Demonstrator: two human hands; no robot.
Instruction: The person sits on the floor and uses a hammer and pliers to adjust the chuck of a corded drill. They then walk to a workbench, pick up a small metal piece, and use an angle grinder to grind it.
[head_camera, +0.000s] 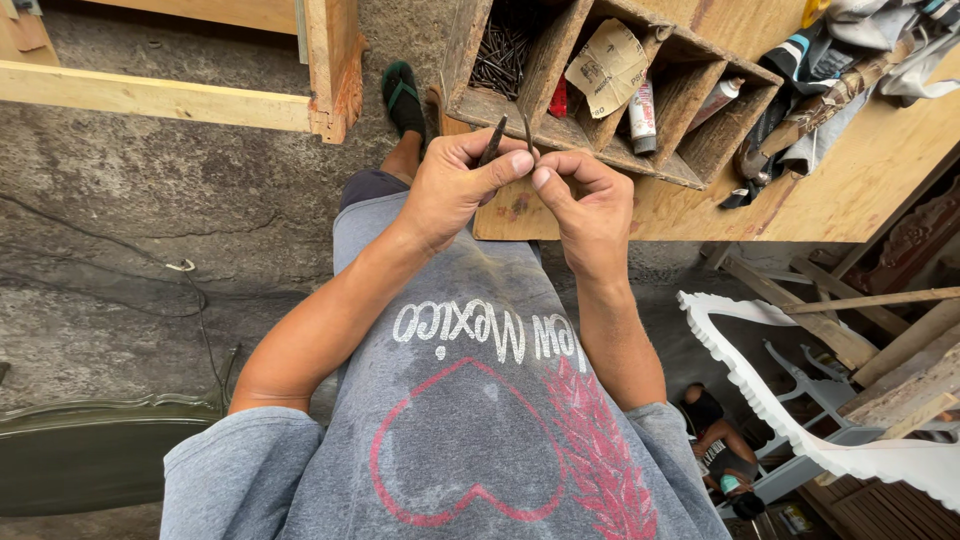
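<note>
My left hand and my right hand meet in front of my chest, thumbs almost touching. The left hand pinches a dark nail that sticks up past its fingers. A second thin dark nail rises between the two thumbs; the right hand's fingertips close on its lower end. Both hands hover just in front of a wooden compartment box on the plywood workbench. One compartment holds a heap of dark nails.
The box also holds a folded sandpaper sheet and two tubes. Rags and tools lie on the bench at right. A wooden frame stands upper left, a white scalloped panel lower right, another person beneath it.
</note>
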